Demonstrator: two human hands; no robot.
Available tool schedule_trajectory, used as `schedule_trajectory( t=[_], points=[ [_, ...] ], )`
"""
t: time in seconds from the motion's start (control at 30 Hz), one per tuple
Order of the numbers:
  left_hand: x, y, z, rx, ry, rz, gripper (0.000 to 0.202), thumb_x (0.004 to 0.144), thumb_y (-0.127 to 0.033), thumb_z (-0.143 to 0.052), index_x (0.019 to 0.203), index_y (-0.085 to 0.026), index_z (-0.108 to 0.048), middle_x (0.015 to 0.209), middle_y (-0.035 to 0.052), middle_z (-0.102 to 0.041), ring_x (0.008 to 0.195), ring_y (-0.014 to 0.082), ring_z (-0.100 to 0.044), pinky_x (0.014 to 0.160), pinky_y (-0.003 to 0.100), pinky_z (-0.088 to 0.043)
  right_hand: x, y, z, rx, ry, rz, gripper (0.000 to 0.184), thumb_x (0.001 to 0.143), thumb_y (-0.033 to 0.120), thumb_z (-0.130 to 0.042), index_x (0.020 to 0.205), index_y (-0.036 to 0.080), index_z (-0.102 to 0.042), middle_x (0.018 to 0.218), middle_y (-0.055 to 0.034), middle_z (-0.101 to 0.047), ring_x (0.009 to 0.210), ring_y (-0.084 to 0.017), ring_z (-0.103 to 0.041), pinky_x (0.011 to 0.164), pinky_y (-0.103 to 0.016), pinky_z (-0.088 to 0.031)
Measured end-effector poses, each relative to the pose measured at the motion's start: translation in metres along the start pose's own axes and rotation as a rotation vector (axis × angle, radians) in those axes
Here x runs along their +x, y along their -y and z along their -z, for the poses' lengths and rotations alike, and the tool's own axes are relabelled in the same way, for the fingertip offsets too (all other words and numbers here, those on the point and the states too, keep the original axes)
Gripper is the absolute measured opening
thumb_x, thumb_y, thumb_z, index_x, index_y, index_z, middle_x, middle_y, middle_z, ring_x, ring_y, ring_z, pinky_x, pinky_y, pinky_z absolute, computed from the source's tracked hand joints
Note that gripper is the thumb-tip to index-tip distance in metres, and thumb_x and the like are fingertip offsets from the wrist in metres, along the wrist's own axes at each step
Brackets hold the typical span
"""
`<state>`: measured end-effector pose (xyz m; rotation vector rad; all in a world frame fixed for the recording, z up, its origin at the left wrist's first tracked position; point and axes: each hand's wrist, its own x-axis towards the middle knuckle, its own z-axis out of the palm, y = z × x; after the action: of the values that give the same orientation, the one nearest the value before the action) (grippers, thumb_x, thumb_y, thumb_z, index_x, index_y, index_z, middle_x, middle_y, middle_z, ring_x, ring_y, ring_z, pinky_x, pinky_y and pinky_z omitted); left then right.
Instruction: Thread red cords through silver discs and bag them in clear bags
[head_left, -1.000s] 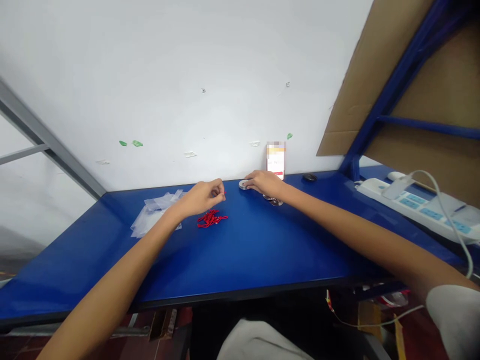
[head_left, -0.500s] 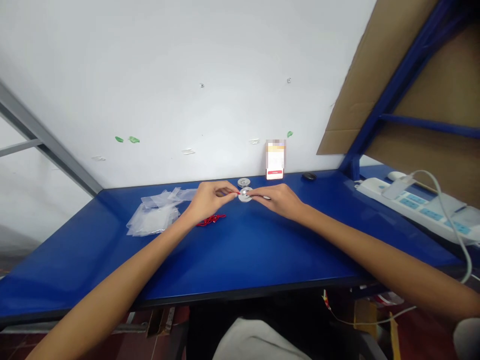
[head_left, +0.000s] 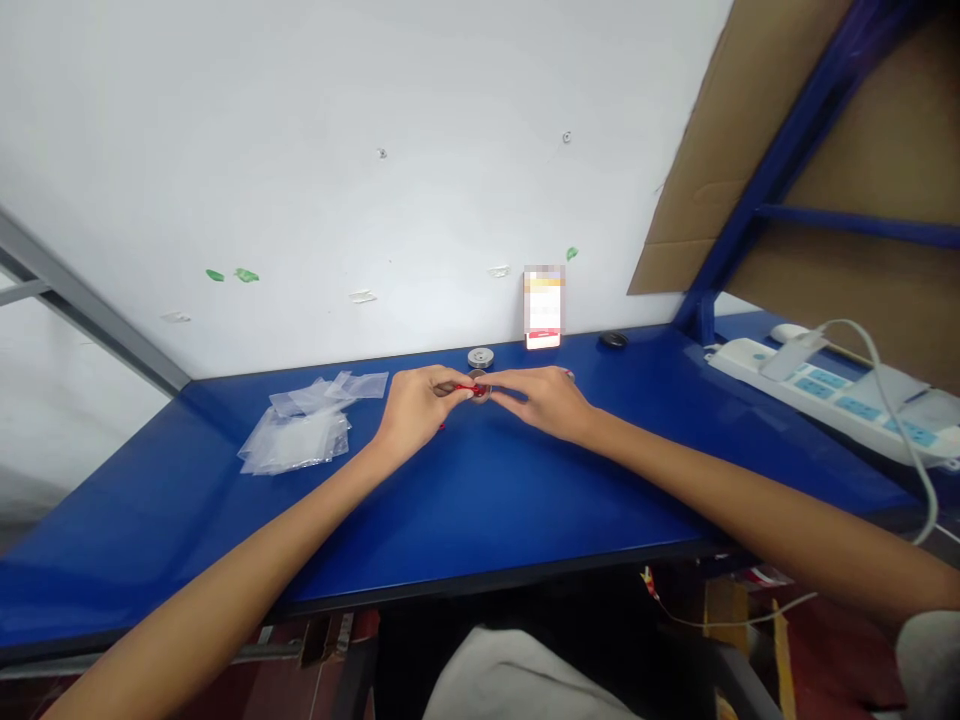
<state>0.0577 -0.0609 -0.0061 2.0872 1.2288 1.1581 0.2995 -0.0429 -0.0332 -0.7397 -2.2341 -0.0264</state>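
My left hand [head_left: 416,405] is closed in a pinch on a red cord [head_left: 469,387], which crosses over a round metal disc [head_left: 481,397]. From the other side my right hand [head_left: 551,400] has its thumb and fingers closed at the disc's edge. Fingers cover much of the disc. Just behind it, a second round silver disc [head_left: 481,357] lies flat on the blue table. A little more red cord [head_left: 442,427] peeks out beside my left hand, the rest of it hidden.
Clear plastic bags [head_left: 304,435] lie in a loose pile on the left of the blue table [head_left: 465,510]. A lit phone [head_left: 543,310] leans against the wall, near a small black object [head_left: 614,341]. On the right is a white power strip [head_left: 832,395] with a cable.
My hands have come closer together over the disc, and the red cord now lies across it. The view has shifted slightly, and my left hand now hides most of the cord on the table.
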Motion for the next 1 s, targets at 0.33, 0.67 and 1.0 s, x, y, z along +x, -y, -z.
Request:
schedule_trajectory(
  t=[0.33, 0.67, 1.0],
  points=[
    [-0.001, 0.001, -0.006, -0.079, -0.01, 0.071, 0.009, 0.089, -0.025, -0.073, 0.092, -0.022, -0.081, 0.091, 0.0031, -0.083, 0.085, 0.023, -0.08, 0.081, 0.034, -0.064, 0.001, 0.007, -0.001, -0.112, 0.008, -0.003, 0.03, 0.105, 0.027, -0.068, 0.134, 0.03, -0.076, 0.121, -0.0009, -0.082, 0.103, -0.023, -0.082, 0.078, -0.029, -0.065],
    [-0.002, -0.006, -0.002, 0.029, 0.03, 0.01, 0.009, 0.089, -0.023, -0.073, 0.089, -0.023, -0.082, 0.094, 0.0017, -0.083, 0.085, 0.0217, -0.08, 0.08, 0.032, -0.064, -0.001, 0.005, -0.006, -0.126, 0.023, -0.008, 0.032, 0.105, 0.031, -0.068, 0.136, 0.026, -0.075, 0.121, -0.0048, -0.082, 0.102, -0.026, -0.082, 0.082, -0.034, -0.066],
    [0.0, -0.007, 0.004, 0.022, 0.118, 0.052, 0.009, 0.089, -0.027, -0.073, 0.089, -0.024, -0.082, 0.091, 0.0012, -0.083, 0.084, 0.0223, -0.08, 0.078, 0.032, -0.064, -0.002, 0.003, -0.009, -0.095, 0.068, 0.0, 0.034, 0.107, 0.026, -0.065, 0.14, 0.026, -0.07, 0.126, -0.0027, -0.081, 0.102, -0.025, -0.082, 0.086, -0.035, -0.063]
  ],
)
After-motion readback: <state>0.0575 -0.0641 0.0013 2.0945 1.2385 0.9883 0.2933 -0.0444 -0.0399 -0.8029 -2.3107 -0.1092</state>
